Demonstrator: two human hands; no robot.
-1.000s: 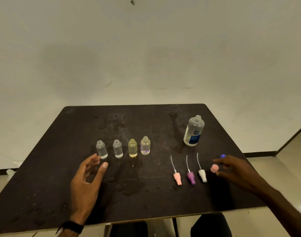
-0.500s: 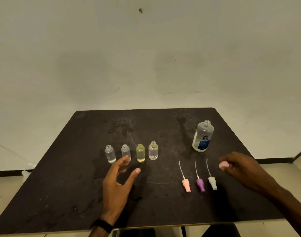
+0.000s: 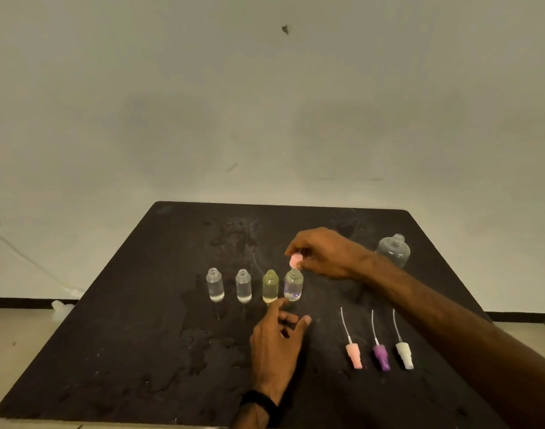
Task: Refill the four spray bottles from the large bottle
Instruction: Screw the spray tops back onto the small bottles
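Several small uncapped spray bottles stand in a row mid-table: two clear ones (image 3: pixel 215 285) (image 3: pixel 244 286), a yellowish one (image 3: pixel 270 286) and a clear one with purple at its base (image 3: pixel 293 285). My right hand (image 3: pixel 326 253) pinches a small pink cap (image 3: pixel 295 261) just above the rightmost bottle's neck. My left hand (image 3: pixel 275 342) hovers with fingers apart just in front of that bottle, empty. The large clear bottle (image 3: pixel 393 249) stands uncapped at the back right, partly behind my right forearm.
Three spray heads with dip tubes lie at the front right: pink (image 3: pixel 353 354), purple (image 3: pixel 381 357) and white (image 3: pixel 404 354). The black table (image 3: pixel 116 351) has wet patches. A pale wall rises behind it; floor shows at both sides.
My right hand carried the pink cap from the right side leftward to above the rightmost small bottle. My left hand moved right along the row towards that bottle.
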